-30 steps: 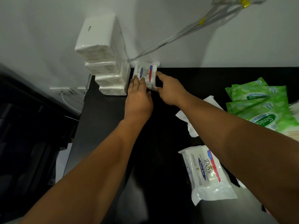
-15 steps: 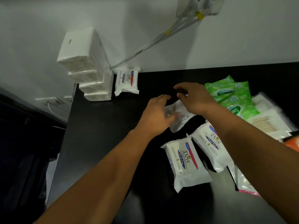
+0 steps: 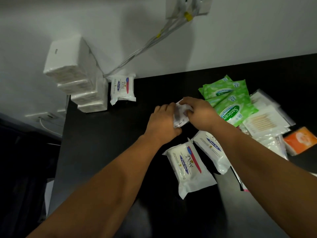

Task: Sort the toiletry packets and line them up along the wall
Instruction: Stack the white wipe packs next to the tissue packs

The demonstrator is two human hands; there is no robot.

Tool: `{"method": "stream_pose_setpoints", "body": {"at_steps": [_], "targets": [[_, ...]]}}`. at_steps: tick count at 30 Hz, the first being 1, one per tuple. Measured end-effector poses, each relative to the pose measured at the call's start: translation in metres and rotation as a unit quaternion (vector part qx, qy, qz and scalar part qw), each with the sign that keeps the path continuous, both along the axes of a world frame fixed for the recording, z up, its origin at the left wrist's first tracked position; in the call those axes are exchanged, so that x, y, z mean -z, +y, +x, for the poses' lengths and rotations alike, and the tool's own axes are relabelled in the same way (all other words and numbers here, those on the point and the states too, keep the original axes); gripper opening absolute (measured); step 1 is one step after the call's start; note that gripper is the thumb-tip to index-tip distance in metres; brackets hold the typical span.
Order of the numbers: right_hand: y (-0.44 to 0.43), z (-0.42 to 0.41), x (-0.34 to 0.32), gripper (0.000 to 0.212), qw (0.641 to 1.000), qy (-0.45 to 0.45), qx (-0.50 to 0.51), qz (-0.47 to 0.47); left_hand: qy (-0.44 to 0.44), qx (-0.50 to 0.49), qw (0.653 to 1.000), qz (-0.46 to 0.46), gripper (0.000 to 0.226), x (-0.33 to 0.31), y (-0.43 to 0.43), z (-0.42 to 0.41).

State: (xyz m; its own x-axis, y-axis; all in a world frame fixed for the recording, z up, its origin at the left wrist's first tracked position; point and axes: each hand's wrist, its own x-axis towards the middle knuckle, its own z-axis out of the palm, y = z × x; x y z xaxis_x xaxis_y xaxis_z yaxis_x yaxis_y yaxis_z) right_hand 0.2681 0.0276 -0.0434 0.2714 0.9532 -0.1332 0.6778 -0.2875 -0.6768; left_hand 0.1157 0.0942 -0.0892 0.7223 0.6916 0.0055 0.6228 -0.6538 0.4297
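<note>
Both hands are on one small white packet (image 3: 180,117) out in the middle of the black table (image 3: 103,143), well apart from the wall (image 3: 240,40). The left hand (image 3: 163,122) has its fingers curled against the packet's left edge. The right hand (image 3: 201,114) is curled over its top and right side, so the packet's gripped between the two. The print on it is too blurry to read. Counting things up: four white tissue packs (image 3: 77,74) sit stacked at the far left against the wall. One Dove packet (image 3: 122,88) is just beside that stack, also up at the wall. A second Dove packet (image 3: 187,166) and a third Dove packet (image 3: 211,148) lie flat side by side nearer the camera, the third partly under the right forearm. On the right, at least three green Sanicare packets (image 3: 229,107) overlap in a fan. Next to them is a pile of clear bags, with one cotton swab bag (image 3: 262,121) plainly showing, and one orange packet (image 3: 301,140) lies at the far right. A bundle of cables (image 3: 145,47) runs down the wall.
</note>
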Motion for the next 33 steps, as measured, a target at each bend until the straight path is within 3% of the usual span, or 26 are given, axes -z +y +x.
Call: {"method": "stream_pose_setpoints", "body": {"at_steps": [3,5,6,9,11,12,14,17,19,26,33], "targets": [[0.004,0.000,-0.007,0.039,0.995,0.070,0.068,0.016,-0.063,-0.072,0.989,-0.116,0.073,-0.017,0.006,-0.011],[0.010,-0.003,-0.009,0.037,0.984,0.107,0.131,0.047,-0.151,-0.158,0.941,-0.258,0.057,-0.035,0.011,-0.022],[0.013,-0.007,-0.010,0.037,0.979,0.118,0.154,0.059,-0.205,-0.198,0.895,-0.344,0.051,-0.043,0.014,-0.027],[0.027,-0.030,-0.008,0.046,0.974,0.157,0.159,0.041,-0.378,-0.219,0.682,-0.587,0.041,-0.058,0.023,-0.045],[0.036,-0.051,-0.007,0.046,0.958,0.251,0.134,0.019,-0.432,-0.185,0.601,-0.647,0.040,-0.063,0.028,-0.056],[0.040,-0.060,-0.006,0.039,0.944,0.304,0.127,0.017,-0.438,-0.179,0.594,-0.650,0.040,-0.064,0.030,-0.060],[0.050,-0.075,-0.006,0.025,0.923,0.356,0.140,0.034,-0.430,-0.199,0.637,-0.609,0.034,-0.061,0.034,-0.065],[0.065,-0.085,-0.005,0.027,0.945,0.282,0.157,0.044,-0.350,-0.266,0.805,-0.398,0.027,-0.050,0.047,-0.076],[0.075,-0.090,-0.004,0.031,0.956,0.253,0.139,0.047,-0.312,-0.284,0.865,-0.274,0.031,-0.047,0.054,-0.085],[0.120,-0.110,-0.007,0.026,0.951,0.260,0.151,0.077,-0.254,-0.312,0.913,-0.069,0.024,-0.053,0.079,-0.092],[0.155,-0.122,-0.008,0.028,0.953,0.255,0.155,0.044,-0.208,-0.265,0.941,-0.022,0.048,-0.046,0.093,-0.088]]}}
